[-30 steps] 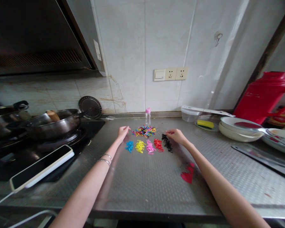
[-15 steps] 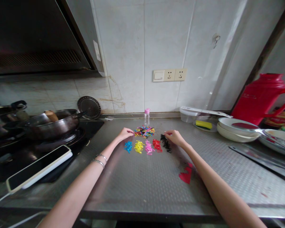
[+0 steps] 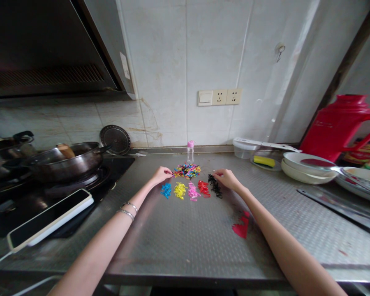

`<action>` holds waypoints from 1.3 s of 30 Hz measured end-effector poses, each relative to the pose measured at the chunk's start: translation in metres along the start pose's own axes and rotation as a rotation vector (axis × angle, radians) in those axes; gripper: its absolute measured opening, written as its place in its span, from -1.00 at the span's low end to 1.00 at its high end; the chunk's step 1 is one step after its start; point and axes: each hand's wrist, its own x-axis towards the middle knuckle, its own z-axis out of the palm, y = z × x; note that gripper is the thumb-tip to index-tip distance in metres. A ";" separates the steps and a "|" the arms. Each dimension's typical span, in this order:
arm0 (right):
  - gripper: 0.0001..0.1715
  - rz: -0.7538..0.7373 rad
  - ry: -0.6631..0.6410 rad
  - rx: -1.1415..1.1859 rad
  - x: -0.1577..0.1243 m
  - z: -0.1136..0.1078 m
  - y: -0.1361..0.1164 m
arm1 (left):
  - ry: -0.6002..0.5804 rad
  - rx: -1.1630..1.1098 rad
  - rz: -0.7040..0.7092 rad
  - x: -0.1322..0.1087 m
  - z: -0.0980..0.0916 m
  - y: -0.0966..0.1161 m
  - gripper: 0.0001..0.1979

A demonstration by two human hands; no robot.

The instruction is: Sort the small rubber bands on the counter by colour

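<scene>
A mixed heap of colourful small rubber bands (image 3: 187, 170) lies on the metal counter. In a row in front of it are separate piles of blue bands (image 3: 165, 190), yellow bands (image 3: 180, 190), pink bands (image 3: 193, 191), red bands (image 3: 204, 188) and black bands (image 3: 215, 187). My left hand (image 3: 163, 174) is at the heap's left edge, its fingertips closed in a pinch. My right hand (image 3: 226, 179) rests by the top of the black pile, fingers pinched together. What either pinch holds is too small to make out. Behind the heap stands a small clear bottle with a pink cap (image 3: 190, 152).
On the left, a phone (image 3: 51, 220) on a white block, with a cable, lies across the stove's edge near a pan (image 3: 68, 164). To the right are a red thermos (image 3: 337, 127), white bowls (image 3: 308, 172), a sponge (image 3: 264, 161) and a knife (image 3: 339, 207). A red patch (image 3: 241, 226) lies near my right forearm.
Hardly anything differs. My left hand has shifted very slightly left at the heap's edge; my right hand stays by the black bands.
</scene>
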 end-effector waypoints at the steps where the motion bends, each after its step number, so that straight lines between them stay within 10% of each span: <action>1: -0.67 -0.001 -0.002 0.000 0.000 0.000 0.000 | -0.004 -0.005 -0.001 -0.001 -0.001 0.000 -0.79; 24: -0.63 -0.047 -0.010 -0.008 -0.003 0.000 0.000 | -0.209 0.073 0.288 -0.027 0.043 0.081 -0.87; 39: -0.65 -0.010 -0.033 -0.031 -0.003 -0.001 -0.007 | 0.088 -0.091 -0.036 -0.016 -0.003 0.009 -0.84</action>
